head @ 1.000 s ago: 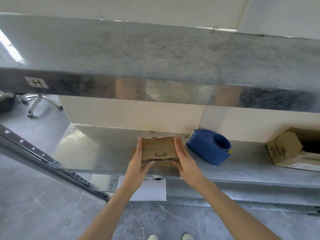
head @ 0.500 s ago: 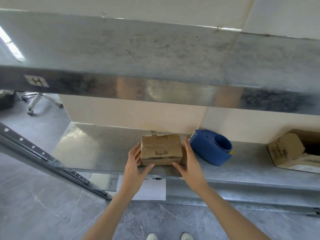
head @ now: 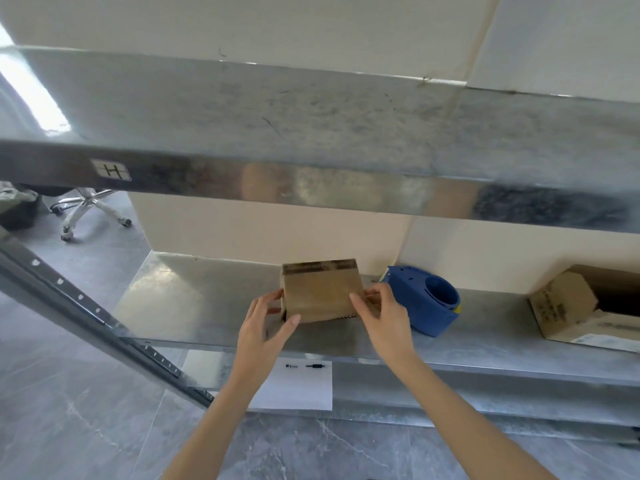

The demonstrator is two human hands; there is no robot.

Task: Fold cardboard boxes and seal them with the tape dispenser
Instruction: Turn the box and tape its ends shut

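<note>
**Inspector:** State of the grip?

**Assessor:** Both hands are on the small cardboard box (head: 320, 294). The left hand (head: 265, 329) holds its left end, with the thumb laid across the near left corner and the fingers curled at the side. The right hand (head: 384, 318) holds the right end, with its fingertips pinching the near right edge. The grip is narrow and closed on both sides, and the box sits between the palms.

**Inspector:** Position of the box?

**Assessor:** It is over the lower shelf (head: 194, 306), about mid-width and towards the near edge. Its broad brown face is turned up to the camera, and a darker strip runs along the far edge. I cannot tell whether its base sits flat on the metal.

**Inspector:** The dispenser?

**Assessor:** The blue tape dispenser (head: 427, 303) lies on the same shelf, just right of the box. The right hand overlaps it in view, so I cannot tell whether they touch.

**Inspector:** Surroundings?

**Assessor:**
- **Far right, same shelf:** an open carton (head: 561, 306) shows its dark interior.
- **Above:** a scuffed metal upper shelf (head: 311, 126) spans the view, with a label (head: 110, 169) marked H on its front lip at left.
- **Left:** a slotted upright (head: 86, 306) crosses diagonally.
- **Below the near edge:** a white sheet of paper (head: 298, 388).
- **Far left:** a chair base (head: 90, 209) with castors stands on the grey floor (head: 69, 427).
</note>
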